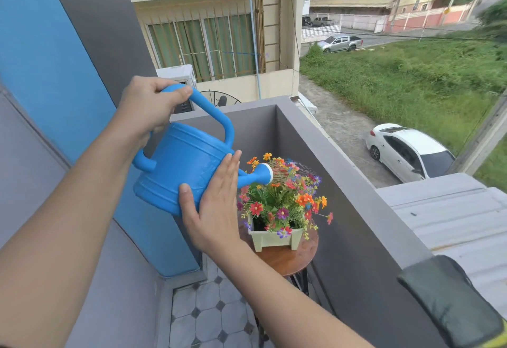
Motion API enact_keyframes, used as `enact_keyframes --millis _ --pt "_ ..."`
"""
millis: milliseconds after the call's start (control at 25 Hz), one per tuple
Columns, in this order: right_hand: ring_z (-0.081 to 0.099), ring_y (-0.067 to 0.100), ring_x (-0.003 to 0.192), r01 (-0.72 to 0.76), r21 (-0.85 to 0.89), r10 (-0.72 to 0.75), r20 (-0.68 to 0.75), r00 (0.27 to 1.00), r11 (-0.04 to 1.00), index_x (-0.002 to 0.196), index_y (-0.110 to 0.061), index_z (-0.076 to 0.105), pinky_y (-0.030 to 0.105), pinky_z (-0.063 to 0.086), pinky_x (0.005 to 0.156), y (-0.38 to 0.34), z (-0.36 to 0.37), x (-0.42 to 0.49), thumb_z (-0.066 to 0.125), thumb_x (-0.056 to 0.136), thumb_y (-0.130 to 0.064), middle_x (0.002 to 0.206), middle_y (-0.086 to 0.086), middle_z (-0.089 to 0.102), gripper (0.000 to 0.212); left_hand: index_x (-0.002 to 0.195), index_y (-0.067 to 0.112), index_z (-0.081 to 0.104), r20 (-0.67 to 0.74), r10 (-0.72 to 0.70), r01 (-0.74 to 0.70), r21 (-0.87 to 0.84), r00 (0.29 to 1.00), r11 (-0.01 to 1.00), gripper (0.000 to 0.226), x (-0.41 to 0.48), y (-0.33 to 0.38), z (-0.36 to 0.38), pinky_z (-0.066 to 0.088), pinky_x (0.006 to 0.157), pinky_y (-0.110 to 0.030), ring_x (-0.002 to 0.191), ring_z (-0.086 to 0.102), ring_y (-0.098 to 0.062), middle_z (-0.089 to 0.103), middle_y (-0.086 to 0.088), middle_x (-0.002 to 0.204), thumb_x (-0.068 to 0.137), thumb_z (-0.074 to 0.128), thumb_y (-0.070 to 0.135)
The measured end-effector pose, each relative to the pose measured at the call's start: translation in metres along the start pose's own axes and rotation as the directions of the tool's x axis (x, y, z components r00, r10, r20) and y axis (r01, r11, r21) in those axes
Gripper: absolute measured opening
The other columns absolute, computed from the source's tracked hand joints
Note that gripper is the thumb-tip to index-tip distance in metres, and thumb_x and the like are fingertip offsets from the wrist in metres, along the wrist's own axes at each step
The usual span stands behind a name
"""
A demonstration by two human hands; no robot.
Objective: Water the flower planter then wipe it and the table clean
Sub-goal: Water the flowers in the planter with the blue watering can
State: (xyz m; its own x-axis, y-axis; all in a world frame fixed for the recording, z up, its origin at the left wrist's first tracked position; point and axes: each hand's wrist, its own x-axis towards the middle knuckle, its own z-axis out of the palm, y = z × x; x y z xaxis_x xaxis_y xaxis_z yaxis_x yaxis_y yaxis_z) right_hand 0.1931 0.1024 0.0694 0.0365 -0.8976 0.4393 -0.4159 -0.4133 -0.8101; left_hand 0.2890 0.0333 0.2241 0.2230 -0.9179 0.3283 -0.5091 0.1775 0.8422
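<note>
Here the left hand (148,106) grips the watering can (186,166) handle, the right hand (216,205) lies flat steadying it, spout aimed forward-right over the planter (274,239).

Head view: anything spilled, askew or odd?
Nothing spilled that I can see. Watering can, held by left hand and steadied by right hand, sprays onto the flowers; some spray drifts past them toward the wall. Planter sits level on the table.
</note>
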Motion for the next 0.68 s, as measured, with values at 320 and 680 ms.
enact_keyframes --millis 320,680 --pt "-0.031 0.008 0.142 0.049 0.026 -0.050 0.058 0.997 0.998 0.147 -0.006 -0.017 0.023 -0.017 0.116 0.008 0.008 -0.006 0.016 0.085 -0.067 0.154 0.007 -0.030 0.093 0.092 0.019 0.071 -0.011 -0.034 0.035 0.082 0.999 0.996 0.017 0.002 -0.006 -0.004 0.021 0.041 -0.021 0.043 0.023 -0.015 0.036 -0.004 0.061 0.083 0.068 0.033" --pt "-0.029 0.015 0.144 -0.026 -0.015 0.024 -0.141 0.990 1.000 0.147 -0.023 -0.020 0.022 -0.019 0.114 0.003 0.026 -0.009 0.012 0.089 -0.067 0.151 0.003 -0.034 0.079 0.095 0.018 0.071 0.192 -0.040 0.041 -0.003 0.981 0.999 0.016 0.016 -0.010 0.002 0.018 0.035 -0.016 0.037 0.021 -0.008 0.038 -0.001 0.061 0.086 0.067 0.030"
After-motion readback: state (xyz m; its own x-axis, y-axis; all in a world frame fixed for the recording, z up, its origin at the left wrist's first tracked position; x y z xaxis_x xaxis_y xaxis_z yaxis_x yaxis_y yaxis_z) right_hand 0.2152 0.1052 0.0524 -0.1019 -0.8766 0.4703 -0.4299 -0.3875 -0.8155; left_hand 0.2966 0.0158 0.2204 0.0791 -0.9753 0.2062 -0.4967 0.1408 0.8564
